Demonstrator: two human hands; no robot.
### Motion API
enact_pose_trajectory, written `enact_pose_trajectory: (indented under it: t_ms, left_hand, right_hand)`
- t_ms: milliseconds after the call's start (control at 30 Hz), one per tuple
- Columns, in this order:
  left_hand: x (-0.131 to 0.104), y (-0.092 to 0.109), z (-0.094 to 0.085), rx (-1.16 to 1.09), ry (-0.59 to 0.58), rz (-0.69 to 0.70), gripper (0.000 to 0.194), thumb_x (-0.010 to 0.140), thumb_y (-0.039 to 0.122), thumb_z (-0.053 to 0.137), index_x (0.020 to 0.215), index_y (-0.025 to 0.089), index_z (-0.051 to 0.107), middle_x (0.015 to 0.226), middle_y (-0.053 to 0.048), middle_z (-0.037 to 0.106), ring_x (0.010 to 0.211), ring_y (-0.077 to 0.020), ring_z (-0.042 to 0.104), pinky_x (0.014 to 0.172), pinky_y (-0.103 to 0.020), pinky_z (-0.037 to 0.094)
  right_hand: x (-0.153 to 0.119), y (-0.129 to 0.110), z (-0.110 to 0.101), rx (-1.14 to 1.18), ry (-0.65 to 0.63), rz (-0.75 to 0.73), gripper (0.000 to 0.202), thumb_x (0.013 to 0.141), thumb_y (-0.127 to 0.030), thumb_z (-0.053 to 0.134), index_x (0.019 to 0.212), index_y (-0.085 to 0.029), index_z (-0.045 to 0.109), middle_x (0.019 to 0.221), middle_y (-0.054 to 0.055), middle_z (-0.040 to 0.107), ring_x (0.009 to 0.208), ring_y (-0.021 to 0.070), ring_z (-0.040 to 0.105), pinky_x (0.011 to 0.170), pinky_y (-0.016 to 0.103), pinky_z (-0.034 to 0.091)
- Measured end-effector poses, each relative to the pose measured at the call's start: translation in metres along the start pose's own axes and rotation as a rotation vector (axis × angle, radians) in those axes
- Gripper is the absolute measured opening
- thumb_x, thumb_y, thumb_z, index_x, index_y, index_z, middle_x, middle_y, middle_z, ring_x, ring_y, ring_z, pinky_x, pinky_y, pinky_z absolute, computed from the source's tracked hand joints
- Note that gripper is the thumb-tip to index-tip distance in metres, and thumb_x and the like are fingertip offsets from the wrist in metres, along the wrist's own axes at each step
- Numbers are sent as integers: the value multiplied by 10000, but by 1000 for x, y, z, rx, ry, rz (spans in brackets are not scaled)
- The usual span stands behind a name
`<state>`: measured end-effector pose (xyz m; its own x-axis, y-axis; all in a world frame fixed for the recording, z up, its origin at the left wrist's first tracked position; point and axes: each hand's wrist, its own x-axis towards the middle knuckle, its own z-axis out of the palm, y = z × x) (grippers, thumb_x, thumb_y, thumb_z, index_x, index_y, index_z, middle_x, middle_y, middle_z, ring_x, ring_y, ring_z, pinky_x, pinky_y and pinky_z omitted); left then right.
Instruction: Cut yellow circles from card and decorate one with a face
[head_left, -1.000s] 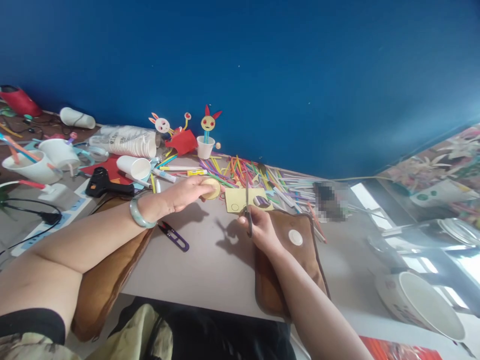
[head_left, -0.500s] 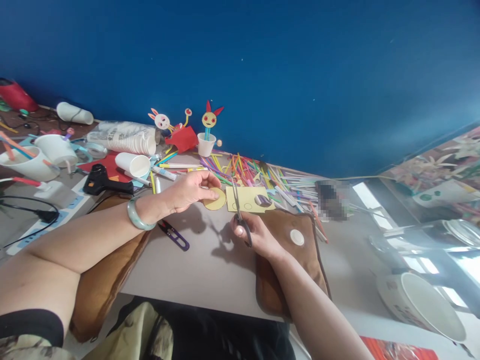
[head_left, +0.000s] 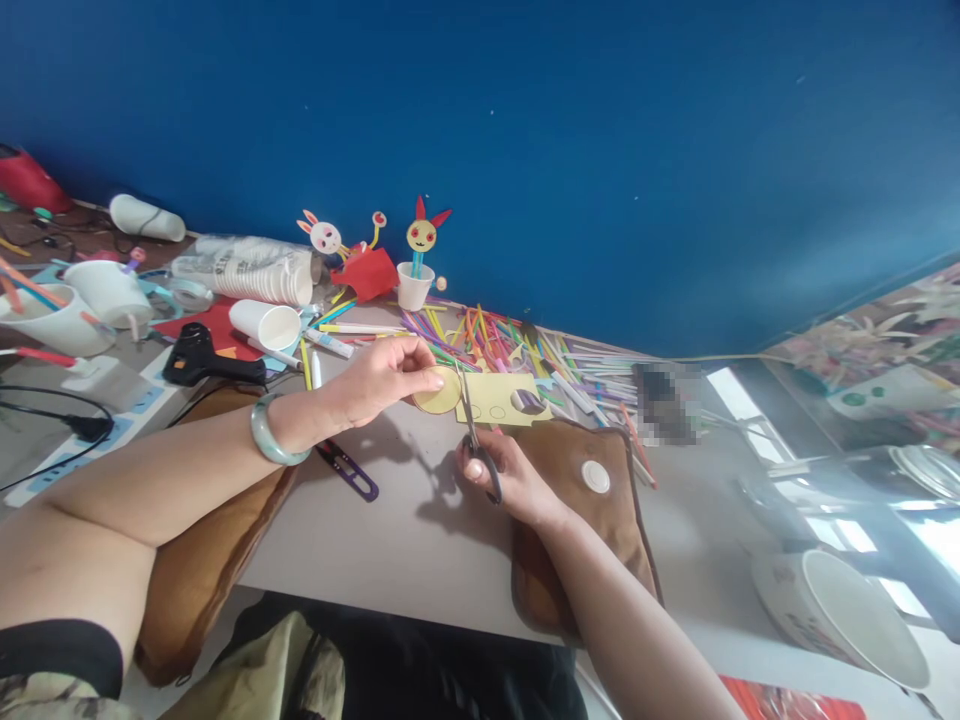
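My left hand [head_left: 390, 380] pinches a round yellow paper disc [head_left: 438, 392] between thumb and fingers, above the table. My right hand [head_left: 506, 470] is closed on the black handles of a pair of scissors [head_left: 471, 425]. The blades point up and away, close to the disc's right edge; whether they touch it I cannot tell. Behind the scissors lies a yellow sheet [head_left: 499, 397] with small circles drawn on it and a hole at its right side. Purple thread snips [head_left: 349, 472] lie on the table below my left wrist.
Colourful sticks [head_left: 495, 340] lie scattered along the blue wall. A black glue gun [head_left: 206, 358], a paper cup [head_left: 266, 325] and a power strip [head_left: 64, 455] are at left. Brown cushions [head_left: 585, 530] flank the table front. A white bowl [head_left: 855, 610] stands at right.
The yellow disc in my left hand has shifted slightly right and up, closer to the scissor blades, and looks tilted differently. My right hand has barely moved.
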<state>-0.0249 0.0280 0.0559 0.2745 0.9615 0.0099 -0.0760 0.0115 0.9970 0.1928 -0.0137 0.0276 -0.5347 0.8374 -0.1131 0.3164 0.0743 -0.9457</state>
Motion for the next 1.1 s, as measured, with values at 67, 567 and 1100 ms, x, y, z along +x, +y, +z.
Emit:
enact_pose_trajectory:
  t_ms: [67,567,1100]
  left_hand:
    - [0,0,0,-5,9,10,234,691,275,757,737,163,557,631,42,546,580,-78,510,522,-198,397]
    - [-4,2,6,-129,-23,-102,247,686,251,755,714,160,527,617,46,580,568,-82,557,541,-210,432]
    - [-2,-4,4,-37,-19,11,238,723,257,734,693,171,514,590,59,515,549,-70,486,525,-207,365]
  right_hand:
    - [0,1,0,-6,3,-2,636,692,-803,580,666,-172,511,588,-23,456,570,104,376,537,251,287]
    - [0,3,1,28,35,-16,641,672,-800,604,676,-161,540,592,-25,446,548,94,362,505,243,271]
    - [1,6,1,69,36,4,613,648,-774,650,660,-171,537,571,-32,447,535,94,369,498,239,276]
